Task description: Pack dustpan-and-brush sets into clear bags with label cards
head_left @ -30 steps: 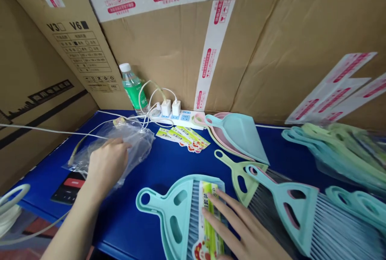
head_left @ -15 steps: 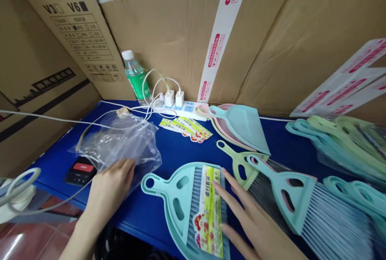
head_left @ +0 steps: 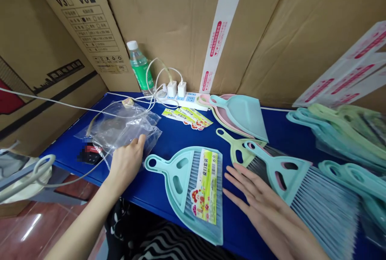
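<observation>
My left hand (head_left: 128, 163) is over the near side of several clear plastic bags (head_left: 119, 127), its fingers curled together on the film. The fingertips are partly hidden. My right hand (head_left: 256, 199) is open, fingers stretched out, just right of a turquoise dustpan (head_left: 177, 221) and touching nothing that I can make out. In that dustpan lies a turquoise hand brush (head_left: 184, 179) with grey-blue bristles. A printed yellow-green card (head_left: 206, 187) with a mushroom figure rests across the bristles. Beyond my right hand lie a green brush (head_left: 245, 151) and another turquoise brush (head_left: 286, 175).
Nested dustpans (head_left: 245, 111) lie at the back, beside loose printed cards (head_left: 189, 117). A white power strip (head_left: 193, 101) with plugged chargers and a bottle (head_left: 140, 69) stand by the cardboard wall (head_left: 169, 18). Bagged sets (head_left: 334, 131) are at right. A white cable (head_left: 60, 101) crosses the left.
My left hand has shifted slightly up and right over the bags. My right hand has drawn off the card to the right of the dustpan. The view has shifted slightly.
</observation>
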The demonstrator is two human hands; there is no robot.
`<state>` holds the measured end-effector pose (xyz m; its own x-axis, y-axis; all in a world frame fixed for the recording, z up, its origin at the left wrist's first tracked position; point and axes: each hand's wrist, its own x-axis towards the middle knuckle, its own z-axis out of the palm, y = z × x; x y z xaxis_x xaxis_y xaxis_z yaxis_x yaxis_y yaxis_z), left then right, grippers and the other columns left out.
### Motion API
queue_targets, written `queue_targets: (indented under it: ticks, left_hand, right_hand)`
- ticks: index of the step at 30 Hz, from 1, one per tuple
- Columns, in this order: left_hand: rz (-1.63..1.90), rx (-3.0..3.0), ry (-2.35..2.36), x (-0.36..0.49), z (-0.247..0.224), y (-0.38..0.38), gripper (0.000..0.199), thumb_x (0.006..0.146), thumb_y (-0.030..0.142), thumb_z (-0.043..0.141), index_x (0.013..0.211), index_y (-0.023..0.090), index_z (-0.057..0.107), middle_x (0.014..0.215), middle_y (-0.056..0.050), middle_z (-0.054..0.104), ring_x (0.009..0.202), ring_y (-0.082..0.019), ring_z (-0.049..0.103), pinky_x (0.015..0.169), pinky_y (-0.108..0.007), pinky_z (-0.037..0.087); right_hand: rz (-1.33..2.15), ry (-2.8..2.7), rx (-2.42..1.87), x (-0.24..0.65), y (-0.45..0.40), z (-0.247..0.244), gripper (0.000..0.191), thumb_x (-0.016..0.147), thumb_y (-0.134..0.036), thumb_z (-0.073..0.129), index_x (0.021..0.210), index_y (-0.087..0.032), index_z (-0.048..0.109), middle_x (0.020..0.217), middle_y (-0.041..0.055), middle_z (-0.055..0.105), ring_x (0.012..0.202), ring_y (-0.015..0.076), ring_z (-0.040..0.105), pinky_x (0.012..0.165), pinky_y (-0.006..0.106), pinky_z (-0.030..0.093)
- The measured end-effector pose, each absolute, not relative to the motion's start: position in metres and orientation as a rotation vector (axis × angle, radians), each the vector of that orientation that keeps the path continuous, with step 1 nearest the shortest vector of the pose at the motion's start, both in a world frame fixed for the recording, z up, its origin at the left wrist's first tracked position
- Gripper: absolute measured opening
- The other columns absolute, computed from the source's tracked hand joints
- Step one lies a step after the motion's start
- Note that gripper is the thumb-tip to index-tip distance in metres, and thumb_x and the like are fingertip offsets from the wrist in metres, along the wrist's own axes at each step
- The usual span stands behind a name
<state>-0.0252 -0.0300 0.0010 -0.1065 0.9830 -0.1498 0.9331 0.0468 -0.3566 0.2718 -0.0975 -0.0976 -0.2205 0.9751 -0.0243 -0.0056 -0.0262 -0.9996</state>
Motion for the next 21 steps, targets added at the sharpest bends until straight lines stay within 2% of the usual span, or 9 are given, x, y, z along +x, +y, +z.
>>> queue_targets:
  ticks: [3, 5, 8, 10, 16, 21]
  left_hand:
    - [0.500, -2.186, -2.152, -0.032, 0.000, -0.029, 0.036, 0.089, 0.011, 0.031, 0.110, 0.020, 0.058, 0.098, -0.011, 0.068, 0.075, -0.025, 0.070, 0.059, -0.030, 0.048]
    - [0.390, -2.298, -2.161, -0.038, 0.001, -0.030, 0.033, 0.091, 0.015, 0.031, 0.105, 0.021, 0.060, 0.100, -0.008, 0.068, 0.076, -0.022, 0.069, 0.061, -0.029, 0.047]
    - [0.154, -2.460, -2.146, -0.047, 0.004, -0.029, 0.030, 0.092, 0.020, 0.032, 0.094, 0.022, 0.062, 0.096, -0.005, 0.069, 0.078, -0.019, 0.068, 0.066, -0.027, 0.047]
    - [0.012, -2.588, -2.105, -0.051, 0.006, -0.029, 0.029, 0.091, 0.023, 0.034, 0.089, 0.023, 0.062, 0.092, -0.003, 0.069, 0.077, -0.019, 0.067, 0.067, -0.026, 0.047]
    - [-0.227, -2.721, -2.019, -0.050, 0.005, -0.034, 0.031, 0.090, 0.028, 0.032, 0.083, 0.021, 0.062, 0.083, -0.004, 0.068, 0.071, -0.018, 0.064, 0.064, -0.028, 0.046]
    - [-0.312, -2.658, -2.011, -0.053, 0.007, -0.040, 0.033, 0.090, 0.030, 0.031, 0.086, 0.021, 0.062, 0.081, -0.003, 0.068, 0.067, -0.017, 0.064, 0.062, -0.027, 0.047]
  right_hand:
    - [1.442, -1.311, -1.094, 0.274, -0.093, -0.101, 0.053, 0.099, -0.035, 0.032, 0.151, -0.035, 0.025, 0.151, 0.0111, 0.041, 0.135, 0.0283, 0.041, 0.098, 0.052, 0.048]
    - [1.493, -1.165, -1.063, 0.273, -0.090, -0.100, 0.050, 0.096, -0.035, 0.041, 0.146, -0.035, 0.037, 0.147, 0.0104, 0.047, 0.132, 0.0298, 0.044, 0.097, 0.053, 0.049]
    - [1.571, -0.874, -1.005, 0.269, -0.090, -0.094, 0.041, 0.088, -0.031, 0.058, 0.128, -0.037, 0.059, 0.138, 0.0079, 0.057, 0.129, 0.0317, 0.049, 0.097, 0.052, 0.049]
    - [1.591, -0.746, -0.986, 0.265, -0.092, -0.090, 0.038, 0.083, -0.029, 0.065, 0.121, -0.036, 0.065, 0.136, 0.0072, 0.060, 0.128, 0.0327, 0.050, 0.098, 0.052, 0.049]
    - [1.556, -0.675, -1.025, 0.259, -0.105, -0.085, 0.041, 0.083, -0.030, 0.067, 0.123, -0.037, 0.064, 0.142, 0.0069, 0.054, 0.134, 0.0334, 0.043, 0.102, 0.054, 0.044]
    - [1.571, -0.689, -0.991, 0.263, -0.112, -0.088, 0.039, 0.087, -0.031, 0.062, 0.126, -0.039, 0.062, 0.143, 0.0061, 0.053, 0.135, 0.0334, 0.041, 0.103, 0.057, 0.042]
